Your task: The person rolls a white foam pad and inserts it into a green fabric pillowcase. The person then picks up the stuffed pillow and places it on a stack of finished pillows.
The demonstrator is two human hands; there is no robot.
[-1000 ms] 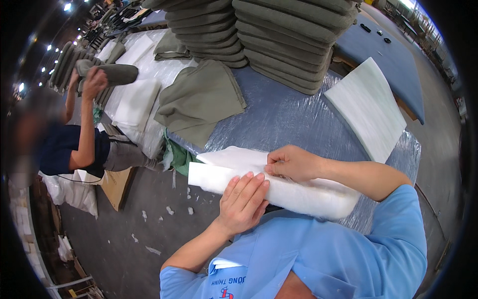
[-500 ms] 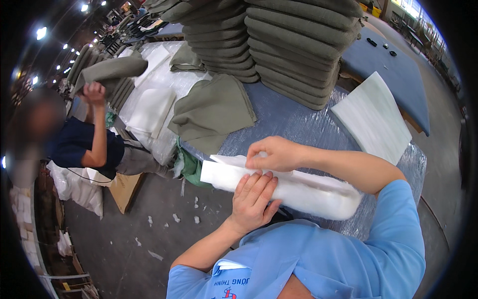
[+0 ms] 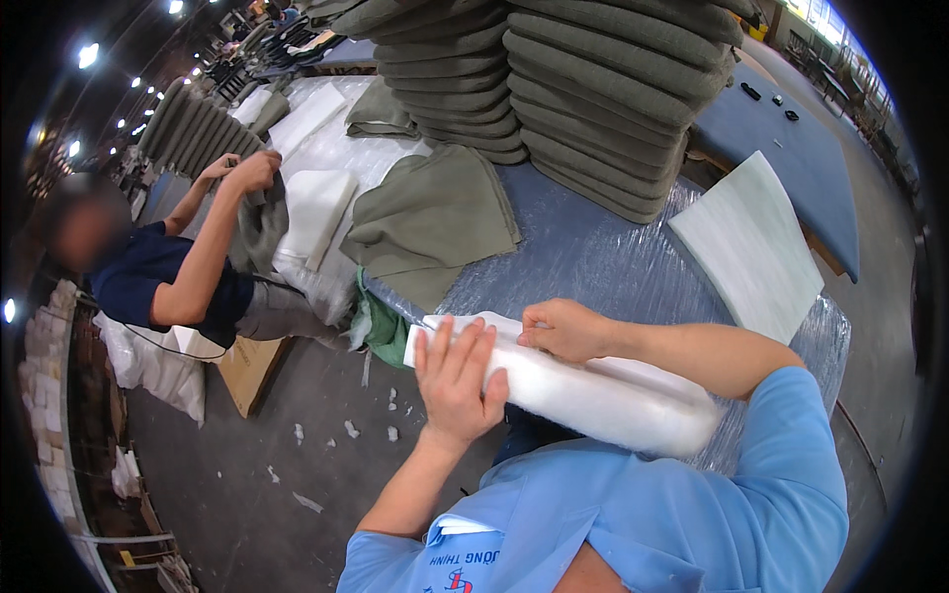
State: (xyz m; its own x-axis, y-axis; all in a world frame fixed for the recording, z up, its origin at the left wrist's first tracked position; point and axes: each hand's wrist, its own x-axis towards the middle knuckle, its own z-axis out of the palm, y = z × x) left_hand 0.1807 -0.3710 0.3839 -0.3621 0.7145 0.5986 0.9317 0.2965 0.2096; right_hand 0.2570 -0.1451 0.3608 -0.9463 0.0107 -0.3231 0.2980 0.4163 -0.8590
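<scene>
A long white padded piece [image 3: 583,390], fluffy like wadding on its outer side, lies along the table's near edge in front of me. It looks folded over lengthwise, with a gap along its top. My left hand [image 3: 457,381] rests on its left end, fingers stretched out and thumb apart. At the upper edge, a little right of the pad's middle, my right hand [image 3: 565,331] is closed in a pinch on the white wadding. The fingertips of that hand are partly hidden.
Beyond the pad, grey-green fabric covers [image 3: 430,222] lie on the plastic-wrapped table [image 3: 573,237]. Tall stacks of grey-green cushions [image 3: 603,109] stand behind. A white wadding sheet [image 3: 756,252] lies right. A co-worker [image 3: 188,267] handles a grey cover at left; white scraps [image 3: 352,429] dot the floor.
My left hand has slid left to the pad's end, its fingers spreading. My right hand has shifted right and nearer to me. The co-worker has lowered the grey cover.
</scene>
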